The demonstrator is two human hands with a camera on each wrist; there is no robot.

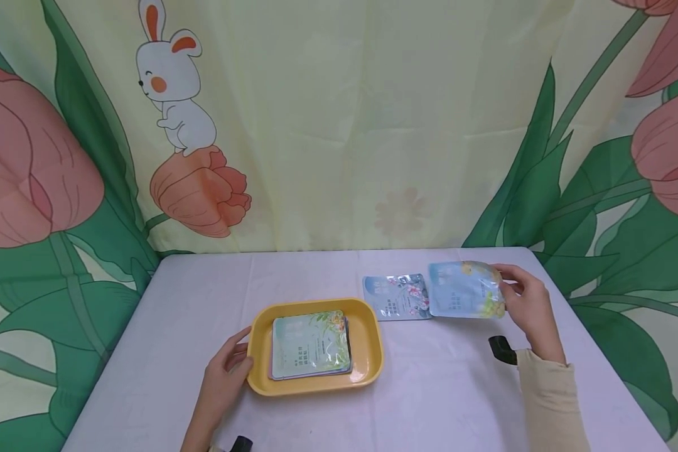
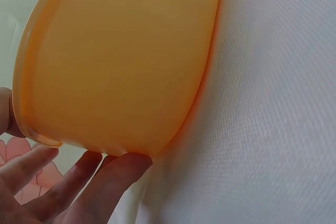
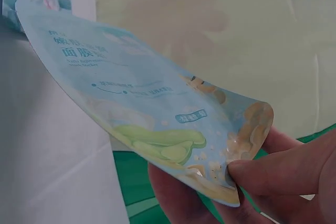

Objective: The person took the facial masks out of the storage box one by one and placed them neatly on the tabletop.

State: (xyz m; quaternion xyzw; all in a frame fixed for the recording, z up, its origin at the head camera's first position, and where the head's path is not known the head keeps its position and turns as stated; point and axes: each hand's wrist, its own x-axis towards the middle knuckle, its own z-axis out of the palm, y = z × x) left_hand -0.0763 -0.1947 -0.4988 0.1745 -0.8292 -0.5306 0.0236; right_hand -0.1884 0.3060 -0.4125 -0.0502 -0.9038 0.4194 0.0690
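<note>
My right hand pinches a light blue face mask packet by its right end. In the right wrist view this packet bends, with pea pods and beans printed near the thumb. Just left of it another blue face mask packet with pink flowers lies on the table. My left hand grips the left end of a yellow tray, thumb at the rim. Inside the tray lies a small stack of packets, a green-white face mask packet on top. Up close, the left fingers touch the tray's outer wall.
A white cloth covers the table. Behind it hangs a curtain printed with a rabbit and tulips. Black wrist devices sit by both wrists.
</note>
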